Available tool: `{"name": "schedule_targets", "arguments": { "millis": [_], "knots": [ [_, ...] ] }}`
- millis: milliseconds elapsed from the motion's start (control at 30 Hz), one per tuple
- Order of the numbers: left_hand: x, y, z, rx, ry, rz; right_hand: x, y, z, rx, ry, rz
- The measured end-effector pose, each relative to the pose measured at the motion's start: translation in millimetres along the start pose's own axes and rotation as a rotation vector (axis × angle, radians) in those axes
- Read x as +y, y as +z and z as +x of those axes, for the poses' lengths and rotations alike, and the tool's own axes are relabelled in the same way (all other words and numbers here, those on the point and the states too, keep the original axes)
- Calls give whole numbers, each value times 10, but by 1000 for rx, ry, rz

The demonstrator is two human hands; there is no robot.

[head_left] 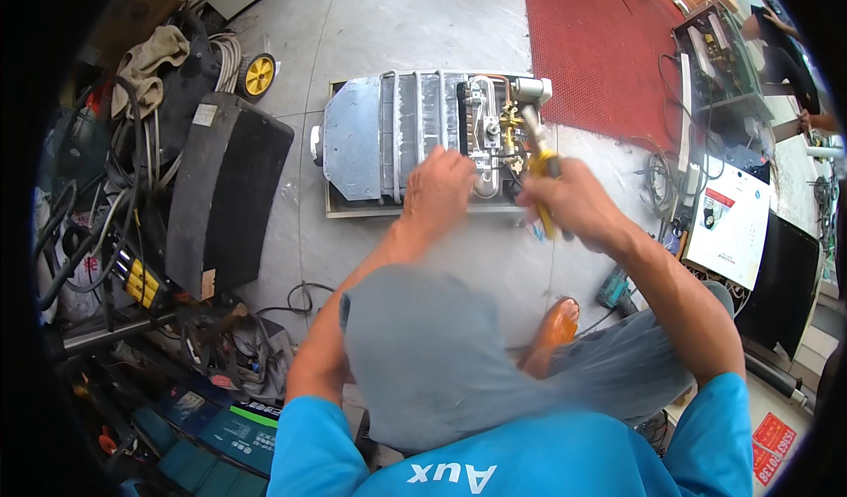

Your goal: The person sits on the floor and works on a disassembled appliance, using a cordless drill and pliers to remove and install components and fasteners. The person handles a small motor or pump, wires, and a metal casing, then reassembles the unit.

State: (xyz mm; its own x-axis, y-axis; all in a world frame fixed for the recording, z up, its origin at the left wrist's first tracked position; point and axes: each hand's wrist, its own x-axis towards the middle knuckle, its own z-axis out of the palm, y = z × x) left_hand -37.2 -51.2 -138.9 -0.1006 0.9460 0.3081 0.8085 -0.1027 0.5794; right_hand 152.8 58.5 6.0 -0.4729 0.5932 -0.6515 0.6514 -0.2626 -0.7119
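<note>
Screwdriver (540, 172), yellow-handled, sits clenched in our right hand (575, 204), its shaft running up into the brass valve fittings (509, 126) near the right edge of the opened water heater (415, 135). Our left hand (437, 188) lies flat on the heater's lower edge beside the pipework, bracing it and grasping nothing that we can see. To do this well, we judge, we should keep the shaft in line with the fastener and press steadily while the left hand stops the chassis from sliding on its board (340, 210). Loose wires (657, 179) trail just right of the heater, a black cover panel (221, 188) stands off its left edge, and a red mat (600, 47) lies beyond.
</note>
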Motion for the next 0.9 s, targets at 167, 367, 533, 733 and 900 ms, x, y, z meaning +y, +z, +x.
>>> {"name": "schedule_targets", "arguments": {
  "millis": [167, 367, 533, 733, 900],
  "knots": [
    [-177, 69, 419, -105, 73, 129, 84, 218, 199, -66, 369, -11],
    [-396, 149, 456, -186, 72, 129, 171, 350, 639, -160, 631, 103],
    [-448, 141, 483, -215, 36, 54, 127, 392, 786, -131, 687, 128],
    [-461, 101, 505, -235, 22, 22, 180, 445, 863, -106, 677, 83],
    [-520, 112, 501, -192, 79, 4, 259, 510, 844, -85, 651, 13]
  ]
}}
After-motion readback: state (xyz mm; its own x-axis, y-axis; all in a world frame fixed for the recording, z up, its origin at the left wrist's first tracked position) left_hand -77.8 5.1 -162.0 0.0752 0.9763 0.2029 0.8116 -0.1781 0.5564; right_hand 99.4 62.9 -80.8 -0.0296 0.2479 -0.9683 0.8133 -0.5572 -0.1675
